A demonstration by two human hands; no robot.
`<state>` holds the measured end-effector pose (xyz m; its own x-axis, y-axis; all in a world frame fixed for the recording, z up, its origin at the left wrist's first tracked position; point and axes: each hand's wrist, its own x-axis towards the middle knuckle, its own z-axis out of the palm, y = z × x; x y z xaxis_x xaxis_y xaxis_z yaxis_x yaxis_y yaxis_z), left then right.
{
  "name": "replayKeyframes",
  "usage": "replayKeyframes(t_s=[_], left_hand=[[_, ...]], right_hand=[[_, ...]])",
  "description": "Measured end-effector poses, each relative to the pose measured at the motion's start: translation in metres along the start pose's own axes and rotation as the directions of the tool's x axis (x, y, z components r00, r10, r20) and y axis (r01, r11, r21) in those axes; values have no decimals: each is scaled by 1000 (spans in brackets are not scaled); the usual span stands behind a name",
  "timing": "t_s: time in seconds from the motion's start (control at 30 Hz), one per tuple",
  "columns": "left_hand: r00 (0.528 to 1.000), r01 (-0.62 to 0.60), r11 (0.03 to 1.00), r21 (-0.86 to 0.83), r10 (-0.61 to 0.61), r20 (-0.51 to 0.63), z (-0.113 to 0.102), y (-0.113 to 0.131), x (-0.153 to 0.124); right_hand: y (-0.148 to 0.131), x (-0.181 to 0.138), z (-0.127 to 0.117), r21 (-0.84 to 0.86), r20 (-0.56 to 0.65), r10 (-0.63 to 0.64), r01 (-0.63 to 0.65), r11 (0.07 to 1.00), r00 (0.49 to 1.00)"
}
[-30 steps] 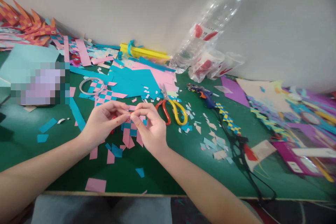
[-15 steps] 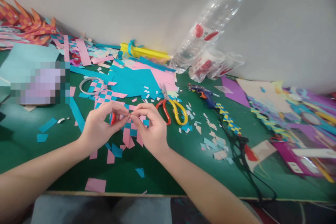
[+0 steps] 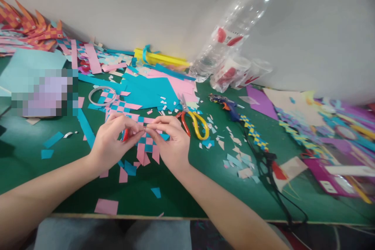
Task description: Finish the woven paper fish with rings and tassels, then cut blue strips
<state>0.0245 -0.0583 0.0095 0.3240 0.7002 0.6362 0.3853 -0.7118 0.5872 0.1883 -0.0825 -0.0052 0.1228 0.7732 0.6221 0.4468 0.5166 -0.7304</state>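
My left hand [image 3: 111, 138] and my right hand [image 3: 174, 140] meet fingertip to fingertip above the table, both closed in a pinch. Whatever sits between the tips is too small to make out. Beneath them lies a woven pink and blue paper piece [image 3: 149, 140] with loose strip ends, partly covered by the fingers. A bit of something red [image 3: 125, 134] shows behind my left thumb. Right of my right hand rest scissors [image 3: 200, 125] with one red and one yellow handle, blades pointing away. A roll of tape [image 3: 102, 95] lies beyond my left hand.
Blue paper sheets [image 3: 149, 90] lie behind the hands. A clear plastic bottle [image 3: 231, 27] leans against the wall beside plastic-wrapped cups [image 3: 230, 72]. A glue gun [image 3: 231, 109] trails a black cable at right. Paper scraps [image 3: 240, 156] are scattered about. The table's front edge [image 3: 131, 216] runs near my lap.
My right hand has shifted slightly to the right, and its wrist has turned a little. The fingertips of both hands stay together; the things on the table stay put.
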Motion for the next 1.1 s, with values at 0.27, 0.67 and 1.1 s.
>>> replayKeyframes(t_s=[0.27,0.67,1.1], left_hand=[[1000,26,999,-20,-26,12,0,-3,-3],[997,81,994,-69,-80,15,1,-4,-1],[999,5,994,110,0,-42,2,-7,-1]], right_hand=[[2,-2,1,13,-36,-44,45,999,998],[-1,0,0,-12,-32,29,-29,999,999],[-1,-2,2,34,30,60,-61,998,998]])
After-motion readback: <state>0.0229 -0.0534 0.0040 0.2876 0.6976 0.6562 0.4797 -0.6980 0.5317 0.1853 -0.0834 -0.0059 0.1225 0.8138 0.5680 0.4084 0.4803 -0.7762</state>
